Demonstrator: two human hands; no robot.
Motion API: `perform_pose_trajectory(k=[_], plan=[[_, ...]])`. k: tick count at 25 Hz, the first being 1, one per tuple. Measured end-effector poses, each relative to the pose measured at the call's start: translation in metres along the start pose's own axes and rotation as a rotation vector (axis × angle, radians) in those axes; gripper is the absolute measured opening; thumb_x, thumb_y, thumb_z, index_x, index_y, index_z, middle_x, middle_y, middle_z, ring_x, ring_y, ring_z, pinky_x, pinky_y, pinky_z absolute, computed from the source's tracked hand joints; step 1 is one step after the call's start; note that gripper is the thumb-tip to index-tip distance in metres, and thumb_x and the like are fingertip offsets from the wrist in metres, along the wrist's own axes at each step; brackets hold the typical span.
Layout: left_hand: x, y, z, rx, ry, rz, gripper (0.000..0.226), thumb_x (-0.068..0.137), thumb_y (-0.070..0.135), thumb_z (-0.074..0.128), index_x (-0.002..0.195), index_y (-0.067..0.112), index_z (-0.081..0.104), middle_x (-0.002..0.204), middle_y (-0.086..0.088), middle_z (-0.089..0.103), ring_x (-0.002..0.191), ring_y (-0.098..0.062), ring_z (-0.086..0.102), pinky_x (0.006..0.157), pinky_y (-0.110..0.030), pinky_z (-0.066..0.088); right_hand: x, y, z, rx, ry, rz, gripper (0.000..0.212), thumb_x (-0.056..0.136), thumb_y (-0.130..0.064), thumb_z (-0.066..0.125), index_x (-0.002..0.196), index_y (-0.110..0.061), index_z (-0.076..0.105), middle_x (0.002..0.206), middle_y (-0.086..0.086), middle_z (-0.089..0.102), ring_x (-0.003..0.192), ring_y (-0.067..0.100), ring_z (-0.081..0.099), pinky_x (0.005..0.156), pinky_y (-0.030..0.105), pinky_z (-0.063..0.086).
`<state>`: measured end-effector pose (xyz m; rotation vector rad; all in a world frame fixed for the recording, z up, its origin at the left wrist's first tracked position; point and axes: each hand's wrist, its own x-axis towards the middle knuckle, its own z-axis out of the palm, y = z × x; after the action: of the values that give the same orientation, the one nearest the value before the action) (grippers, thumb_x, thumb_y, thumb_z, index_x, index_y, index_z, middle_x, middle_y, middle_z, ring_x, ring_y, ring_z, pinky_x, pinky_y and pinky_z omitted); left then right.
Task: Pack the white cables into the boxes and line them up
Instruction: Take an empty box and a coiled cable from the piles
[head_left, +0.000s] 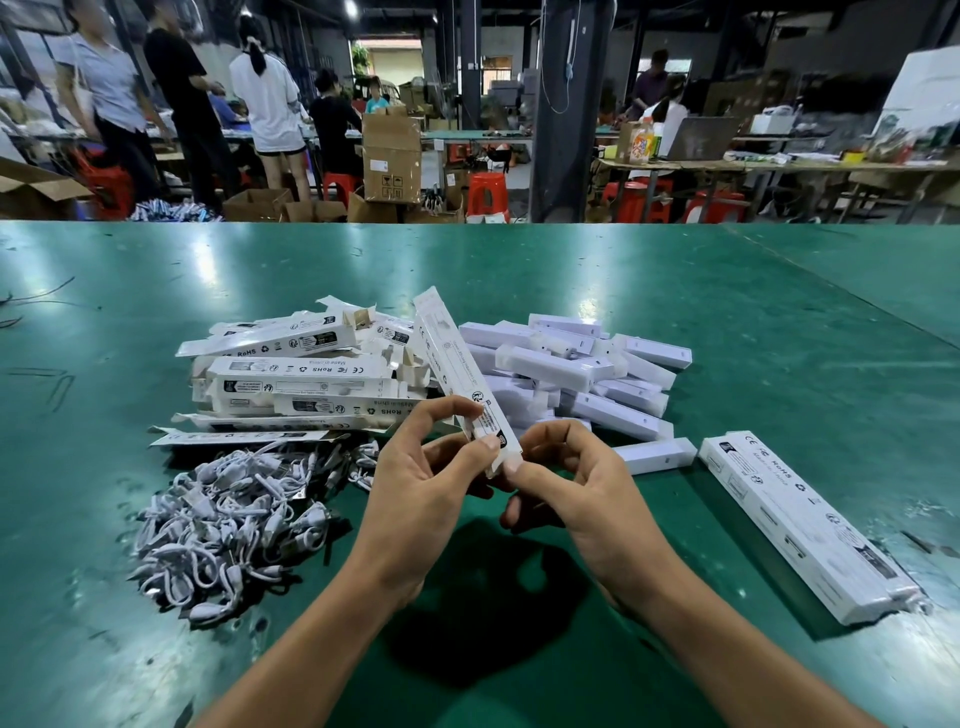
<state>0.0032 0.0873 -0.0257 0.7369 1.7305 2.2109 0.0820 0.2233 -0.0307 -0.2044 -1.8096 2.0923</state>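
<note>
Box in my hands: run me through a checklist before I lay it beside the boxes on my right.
1. Hold on the box: left grip and right grip both pinch its near end: ok.
2. Cable inside it: cannot tell.
3. Near flap tucked: cannot tell, the grips cover it.
4. Bare table beside the row of boxes: ok.
5. Cable pile at hand for the next box: ok.

Bare forearms converging, left hand (431, 483), right hand (576, 491), both pinching the lower end of one box (451, 358)
</note>
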Motion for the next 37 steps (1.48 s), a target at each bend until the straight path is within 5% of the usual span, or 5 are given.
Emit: perform_pose_trajectory(k=[19, 22, 25, 30, 37], plan=[[0.004, -0.008, -0.002, 0.007, -0.029, 0.004, 0.022, 0.083, 0.017, 0.069, 0.102, 0.028, 0.065, 0.086, -0.015, 0.076, 0.07, -0.021, 0.068, 0.068, -0.028, 0.057, 0.001, 0.001, -0.003, -0.034, -0.003, 0.013, 0.024, 0.069, -0.035, 0.082, 0.089, -0.026, 0.072, 0.088, 0.012, 0.075, 0.059, 0.024, 0.065, 0.065, 0.036, 0.057], [0.005, -0.006, -0.004, -0.011, -0.032, -0.025, 0.023, 0.081, 0.017, 0.07, 0.102, 0.025, 0.068, 0.079, -0.014, 0.074, 0.064, -0.022, 0.064, 0.063, -0.028, 0.055, -0.002, 0.001, -0.006, -0.185, -0.051, -0.124, 0.027, 0.083, -0.034, 0.081, 0.107, -0.034, 0.07, 0.089, -0.001, 0.076, 0.07, 0.021, 0.074, 0.069, 0.039, 0.062], [0.005, -0.003, -0.005, -0.054, -0.071, -0.092, 0.023, 0.08, 0.02, 0.071, 0.103, 0.023, 0.069, 0.073, -0.015, 0.069, 0.06, -0.027, 0.06, 0.061, -0.031, 0.054, -0.002, 0.004, -0.009, -0.545, -0.028, -0.398, 0.035, 0.092, -0.038, 0.071, 0.126, -0.033, 0.068, 0.087, -0.018, 0.07, 0.068, 0.013, 0.07, 0.067, 0.026, 0.059], [0.0, 0.0, 0.0, -0.03, -0.101, -0.083, 0.021, 0.084, 0.025, 0.071, 0.104, 0.024, 0.068, 0.073, -0.01, 0.07, 0.063, -0.026, 0.064, 0.063, -0.031, 0.054, 0.001, 0.01, -0.011, -0.643, 0.048, -0.54, 0.025, 0.096, -0.028, 0.068, 0.12, -0.023, 0.073, 0.088, -0.021, 0.071, 0.067, 0.004, 0.068, 0.065, 0.015, 0.051], [-0.003, 0.001, 0.007, -0.06, -0.011, -0.075, 0.041, 0.083, 0.032, 0.079, 0.121, 0.035, 0.061, 0.089, -0.013, 0.077, 0.078, -0.021, 0.073, 0.071, -0.028, 0.058, 0.004, 0.008, -0.017, -0.782, 0.066, -0.694, 0.025, 0.098, -0.026, 0.065, 0.12, -0.018, 0.073, 0.099, -0.011, 0.071, 0.072, -0.007, 0.061, 0.068, 0.024, 0.056]])
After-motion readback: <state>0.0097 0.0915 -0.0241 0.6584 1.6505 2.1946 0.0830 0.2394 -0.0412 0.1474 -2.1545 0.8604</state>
